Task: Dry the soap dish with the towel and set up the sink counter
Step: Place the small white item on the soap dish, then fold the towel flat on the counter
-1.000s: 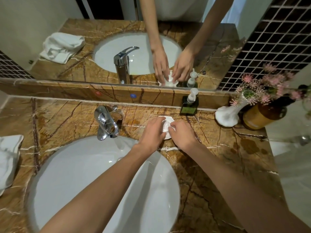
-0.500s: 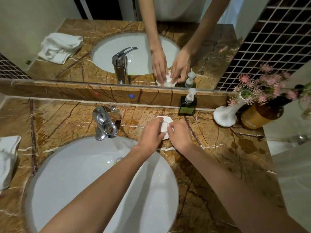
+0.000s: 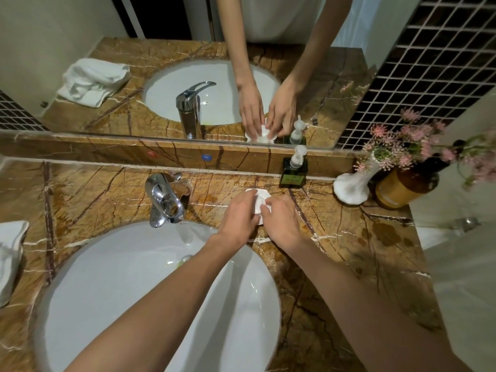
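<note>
— What's the surface? Start with what's nearest

— A brown veined marble desk (image 3: pixel 349 264) with a white oval sink (image 3: pixel 134 304) sunk into its near left part. Two bare forearms reach across the basin toward the far side

— Where is the soap dish?

— The white soap dish (image 3: pixel 259 198) sits on the desk just beyond the sink's far right rim, between the two hands. The left hand (image 3: pixel 237 220) covers its left side and the right hand (image 3: pixel 280 221) its right side, fingers curled onto it; both are in a grip on the dish, which looks set down on the marble

— And the towel?

— A white towel (image 3: pixel 10 259) lies at the left edge of the desk, well apart from the hands

— Farther back?

— A chrome faucet (image 3: pixel 163 200) stands at the sink's far rim, left of the dish. Against the back ledge, just beyond the dish, is a dark green pump bottle (image 3: pixel 294 170). To the far right stand a white vase (image 3: pixel 351 187) with pink flowers and an amber jar (image 3: pixel 402 189) beside it. A mirror (image 3: pixel 80 36) above the ledge repeats the whole scene
</note>
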A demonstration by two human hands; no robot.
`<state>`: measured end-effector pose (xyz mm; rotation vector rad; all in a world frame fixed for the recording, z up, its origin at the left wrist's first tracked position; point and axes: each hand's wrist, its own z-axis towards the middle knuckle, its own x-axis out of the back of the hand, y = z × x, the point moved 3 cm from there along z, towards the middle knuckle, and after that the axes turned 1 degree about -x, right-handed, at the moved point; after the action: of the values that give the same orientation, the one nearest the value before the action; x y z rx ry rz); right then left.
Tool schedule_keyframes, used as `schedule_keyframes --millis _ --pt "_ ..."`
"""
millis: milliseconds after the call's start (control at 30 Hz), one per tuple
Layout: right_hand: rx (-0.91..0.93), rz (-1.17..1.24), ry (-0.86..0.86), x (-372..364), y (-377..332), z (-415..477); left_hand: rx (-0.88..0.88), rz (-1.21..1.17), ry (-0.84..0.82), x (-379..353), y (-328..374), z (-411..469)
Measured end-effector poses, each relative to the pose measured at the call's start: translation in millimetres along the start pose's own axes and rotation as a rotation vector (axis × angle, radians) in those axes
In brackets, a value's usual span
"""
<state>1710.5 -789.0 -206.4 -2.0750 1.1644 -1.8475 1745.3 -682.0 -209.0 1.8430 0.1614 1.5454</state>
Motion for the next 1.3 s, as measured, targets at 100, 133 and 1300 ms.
schedule_keyframes --millis 100,133,1300 --pt "0.014 0.029 0.026 0 -1 -10 -0.027 -0.009 -0.021 6 3 -5" --pt "0.029 0.02 0.039 0 -1 -15 -0.036 -0.004 -0.02 8 4 -8" --pt "0.813 -0.287 -0.334 -143 -196 -243 0.468 0.272 0.242 192 -158 -327"
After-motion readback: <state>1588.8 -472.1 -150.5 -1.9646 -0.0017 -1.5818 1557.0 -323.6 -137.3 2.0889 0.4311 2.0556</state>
